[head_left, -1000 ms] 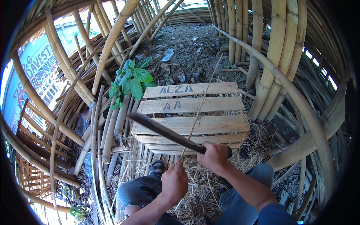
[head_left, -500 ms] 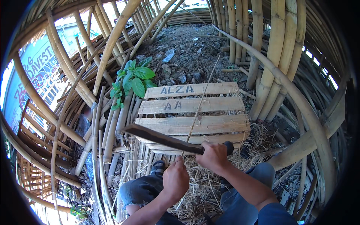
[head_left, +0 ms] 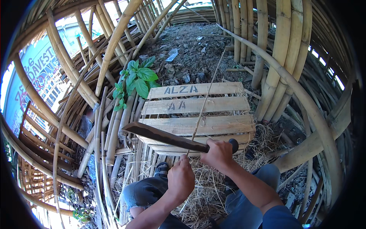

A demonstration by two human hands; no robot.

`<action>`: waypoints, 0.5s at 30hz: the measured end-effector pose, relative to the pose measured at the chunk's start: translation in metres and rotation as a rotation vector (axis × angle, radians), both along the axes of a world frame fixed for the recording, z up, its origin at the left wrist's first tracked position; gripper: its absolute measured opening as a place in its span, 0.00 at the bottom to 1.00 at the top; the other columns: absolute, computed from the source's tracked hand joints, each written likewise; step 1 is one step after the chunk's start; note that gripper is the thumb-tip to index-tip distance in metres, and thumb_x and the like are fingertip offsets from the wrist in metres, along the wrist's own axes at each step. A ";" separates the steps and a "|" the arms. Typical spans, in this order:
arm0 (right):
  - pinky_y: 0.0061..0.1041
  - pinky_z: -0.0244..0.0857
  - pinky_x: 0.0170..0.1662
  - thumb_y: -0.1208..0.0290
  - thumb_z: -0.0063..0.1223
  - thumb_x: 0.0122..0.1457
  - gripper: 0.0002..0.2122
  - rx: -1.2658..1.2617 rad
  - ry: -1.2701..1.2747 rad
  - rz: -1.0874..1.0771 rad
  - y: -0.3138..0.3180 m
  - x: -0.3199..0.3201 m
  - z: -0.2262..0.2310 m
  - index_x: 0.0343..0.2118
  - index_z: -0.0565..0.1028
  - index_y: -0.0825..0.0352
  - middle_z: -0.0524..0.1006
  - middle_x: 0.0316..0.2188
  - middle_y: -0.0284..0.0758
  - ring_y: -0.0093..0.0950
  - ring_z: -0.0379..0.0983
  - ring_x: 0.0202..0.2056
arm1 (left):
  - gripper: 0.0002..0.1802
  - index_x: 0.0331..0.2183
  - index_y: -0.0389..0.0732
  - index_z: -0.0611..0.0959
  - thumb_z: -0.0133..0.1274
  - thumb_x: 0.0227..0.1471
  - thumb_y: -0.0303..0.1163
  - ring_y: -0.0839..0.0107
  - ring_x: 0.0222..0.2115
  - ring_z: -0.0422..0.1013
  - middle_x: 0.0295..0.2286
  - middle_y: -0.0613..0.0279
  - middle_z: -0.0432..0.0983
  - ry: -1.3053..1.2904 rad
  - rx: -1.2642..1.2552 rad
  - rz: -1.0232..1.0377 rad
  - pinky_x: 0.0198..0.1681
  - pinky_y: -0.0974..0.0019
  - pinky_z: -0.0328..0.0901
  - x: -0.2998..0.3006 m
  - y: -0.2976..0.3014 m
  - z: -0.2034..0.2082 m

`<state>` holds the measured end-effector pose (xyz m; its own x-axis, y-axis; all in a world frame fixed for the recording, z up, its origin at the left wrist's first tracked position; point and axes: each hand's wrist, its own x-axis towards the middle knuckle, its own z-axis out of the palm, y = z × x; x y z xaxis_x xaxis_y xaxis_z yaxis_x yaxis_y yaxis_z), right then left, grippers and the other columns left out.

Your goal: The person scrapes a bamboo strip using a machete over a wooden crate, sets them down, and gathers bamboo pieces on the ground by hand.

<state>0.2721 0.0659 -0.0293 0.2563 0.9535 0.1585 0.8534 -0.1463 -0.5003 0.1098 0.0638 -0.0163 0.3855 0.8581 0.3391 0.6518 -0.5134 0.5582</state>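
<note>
My left hand [head_left: 180, 178] is closed around the near part of a thin bamboo strip [head_left: 207, 100]. From that hand the strip slants away over a slatted wooden crate [head_left: 198, 125] and reaches past its far edge. My right hand [head_left: 217, 154] grips the dark handle of a machete [head_left: 162, 138]. The long blade points left, lying across the strip just beyond my left hand. At the crossing the two look in contact, the blade over the strip. Part of the strip below my left fist shows against the straw.
Pale shavings or straw [head_left: 202, 191] cover the ground between my knees. A leafy green plant [head_left: 139, 78] grows left of the crate among bamboo poles. Thick upright bamboo [head_left: 284, 53] and a long curved pole [head_left: 289, 82] stand right. Dirt and rubble [head_left: 187, 49] lie beyond.
My left hand has moved slightly up and right, and the strip's far tip now reaches a little farther away. The machete blade has shifted slightly; both hands keep their grips.
</note>
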 end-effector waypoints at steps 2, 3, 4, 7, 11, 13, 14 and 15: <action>0.37 0.69 0.31 0.62 0.57 0.36 0.12 0.012 -0.011 -0.016 0.000 0.000 -0.001 0.23 0.75 0.65 0.77 0.19 0.42 0.41 0.76 0.25 | 0.05 0.31 0.31 0.72 0.44 0.49 0.21 0.42 0.22 0.70 0.21 0.42 0.72 0.032 -0.010 -0.031 0.25 0.47 0.64 -0.001 0.002 -0.001; 0.37 0.68 0.30 0.63 0.58 0.35 0.11 0.023 -0.022 -0.031 -0.001 0.000 -0.002 0.21 0.75 0.65 0.76 0.19 0.42 0.40 0.75 0.24 | 0.09 0.34 0.30 0.70 0.42 0.47 0.21 0.42 0.22 0.71 0.23 0.41 0.73 0.065 -0.021 -0.061 0.25 0.46 0.66 -0.002 0.002 -0.002; 0.37 0.68 0.30 0.63 0.58 0.35 0.11 0.022 -0.022 -0.031 -0.002 -0.001 -0.002 0.21 0.75 0.65 0.76 0.19 0.42 0.40 0.75 0.24 | 0.09 0.34 0.30 0.70 0.42 0.47 0.21 0.42 0.22 0.71 0.23 0.41 0.73 0.064 -0.022 -0.061 0.25 0.46 0.66 -0.002 0.002 -0.003; 0.37 0.68 0.30 0.63 0.58 0.36 0.11 0.068 -0.060 -0.027 -0.007 -0.005 -0.006 0.21 0.75 0.65 0.76 0.19 0.42 0.40 0.75 0.24 | 0.08 0.33 0.30 0.70 0.42 0.47 0.22 0.42 0.22 0.71 0.22 0.41 0.73 0.051 -0.035 -0.054 0.25 0.46 0.65 -0.002 -0.001 -0.004; 0.37 0.68 0.30 0.64 0.57 0.35 0.11 0.111 -0.037 0.024 -0.007 -0.002 0.002 0.21 0.75 0.65 0.76 0.19 0.42 0.41 0.75 0.24 | 0.09 0.34 0.31 0.70 0.42 0.47 0.22 0.42 0.22 0.71 0.22 0.41 0.73 0.045 -0.028 -0.072 0.24 0.46 0.65 -0.002 -0.001 -0.004; 0.37 0.69 0.30 0.66 0.56 0.35 0.10 0.059 0.002 -0.056 -0.004 -0.003 0.003 0.21 0.74 0.65 0.76 0.18 0.42 0.41 0.75 0.23 | 0.09 0.35 0.30 0.70 0.42 0.47 0.22 0.43 0.22 0.71 0.22 0.42 0.73 0.041 -0.026 -0.085 0.24 0.47 0.65 -0.002 -0.001 -0.005; 0.37 0.69 0.30 0.66 0.56 0.35 0.10 0.061 0.001 -0.051 -0.006 -0.005 0.000 0.21 0.74 0.65 0.76 0.18 0.42 0.41 0.75 0.23 | 0.10 0.35 0.30 0.70 0.42 0.47 0.22 0.43 0.22 0.71 0.21 0.42 0.72 0.055 -0.035 -0.073 0.24 0.47 0.65 -0.002 -0.003 -0.007; 0.37 0.69 0.30 0.66 0.56 0.35 0.10 0.101 -0.019 -0.006 -0.009 -0.007 -0.005 0.21 0.74 0.65 0.76 0.18 0.42 0.41 0.75 0.23 | 0.10 0.35 0.30 0.71 0.42 0.47 0.21 0.44 0.22 0.71 0.21 0.42 0.72 0.070 -0.044 -0.062 0.24 0.47 0.65 -0.002 -0.004 -0.008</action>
